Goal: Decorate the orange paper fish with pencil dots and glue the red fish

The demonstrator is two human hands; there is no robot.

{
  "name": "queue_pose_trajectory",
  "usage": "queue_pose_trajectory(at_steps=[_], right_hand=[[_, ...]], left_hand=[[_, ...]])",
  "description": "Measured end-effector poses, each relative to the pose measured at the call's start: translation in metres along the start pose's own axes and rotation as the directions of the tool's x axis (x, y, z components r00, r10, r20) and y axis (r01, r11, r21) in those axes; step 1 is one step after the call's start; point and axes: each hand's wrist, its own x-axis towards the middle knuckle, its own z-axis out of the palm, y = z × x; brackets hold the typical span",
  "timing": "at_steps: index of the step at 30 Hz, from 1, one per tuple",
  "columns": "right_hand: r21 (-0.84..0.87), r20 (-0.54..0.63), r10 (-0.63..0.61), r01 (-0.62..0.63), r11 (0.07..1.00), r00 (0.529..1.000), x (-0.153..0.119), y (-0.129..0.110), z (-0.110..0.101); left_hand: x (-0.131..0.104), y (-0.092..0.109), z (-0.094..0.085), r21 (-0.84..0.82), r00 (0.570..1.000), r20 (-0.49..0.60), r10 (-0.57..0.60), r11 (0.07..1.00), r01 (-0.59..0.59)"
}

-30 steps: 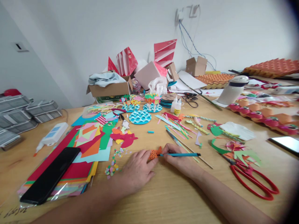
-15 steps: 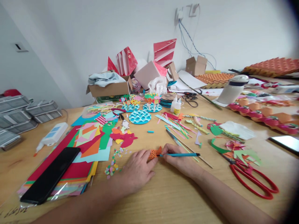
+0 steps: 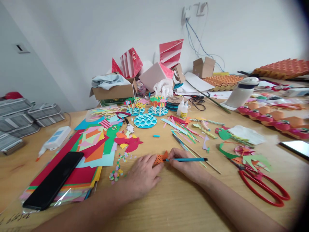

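Note:
An orange paper fish [image 3: 158, 159] with black dots lies on the table, its tail pointing right. My left hand [image 3: 144, 171] pins its left part down between thumb and fingers, which hide some of it. A blue felt-tip pen [image 3: 187, 159] is gripped in my right hand [image 3: 181, 162], its dark tip touching the fish near the tail. Beyond the hands lies a small blue pen cap [image 3: 156, 136]. Red and orange paper cutouts [image 3: 127, 141] and small paper dots [image 3: 116, 174] are to the left of the fish.
Coloured paper sheets [image 3: 70, 164] with a black phone [image 3: 54, 180] on top are at left. Red-handled scissors [image 3: 263, 187] lie at right by green paper scraps. Farther back are a blue wavy disc [image 3: 145, 120], glue bottles [image 3: 183, 111], thin sticks [image 3: 205, 158] and a white canister [image 3: 242, 91].
The view has shifted very slightly. Both hands, the pen and the fish stay in nearly the same place.

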Motion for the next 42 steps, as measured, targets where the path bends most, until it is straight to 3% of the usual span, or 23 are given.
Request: queue_pose_trajectory(at_steps=[42], right_hand=[[0.008,0.002,-0.020,0.020,1.000,1.000,-0.0004,-0.0012,-0.0008]], left_hand=[[-0.0005,0.0017,-0.0003,0.007,1.000,-0.005,-0.011,1.000,0.011]])
